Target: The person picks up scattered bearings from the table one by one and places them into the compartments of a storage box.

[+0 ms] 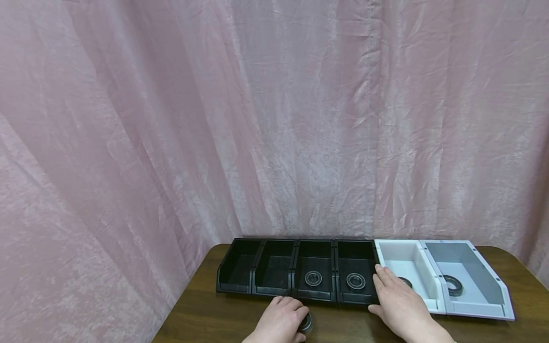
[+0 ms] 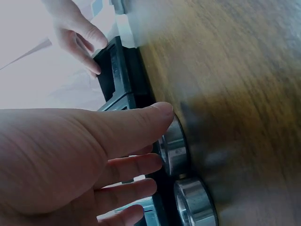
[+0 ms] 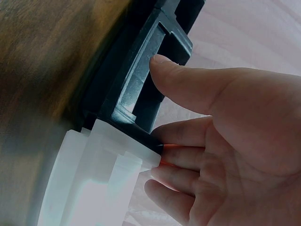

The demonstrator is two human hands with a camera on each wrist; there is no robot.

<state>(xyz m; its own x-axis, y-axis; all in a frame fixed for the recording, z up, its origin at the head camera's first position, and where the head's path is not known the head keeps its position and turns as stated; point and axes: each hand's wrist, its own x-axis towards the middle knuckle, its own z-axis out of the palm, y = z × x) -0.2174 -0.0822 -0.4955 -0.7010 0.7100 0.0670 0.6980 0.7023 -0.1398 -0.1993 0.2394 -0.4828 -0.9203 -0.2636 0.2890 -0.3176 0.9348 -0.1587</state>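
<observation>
On the wooden table in front of the black bins, my left hand (image 1: pixel 280 320) pinches a ball bearing (image 2: pixel 176 148) between thumb and fingers. Close beside that one, the left wrist view shows a second bearing (image 2: pixel 197 203), partly cut off by the frame. My right hand (image 1: pixel 398 301) is over the side where the rightmost black bin (image 1: pixel 356 257) meets the white bin (image 1: pixel 432 305); its fingers are extended and hold nothing. One bearing (image 1: pixel 313 278) lies in the third black bin, another bearing (image 1: pixel 356 281) in the rightmost black one. A bearing (image 1: pixel 405 282) in the white bin is partly hidden by this hand.
The bins stand side by side in a row along the back of the table (image 1: pixel 206 309). At the right end is a light grey bin (image 1: pixel 480 309) with a bearing (image 1: pixel 453 286) inside. Pink curtains (image 1: pixel 300 119) hang behind the table.
</observation>
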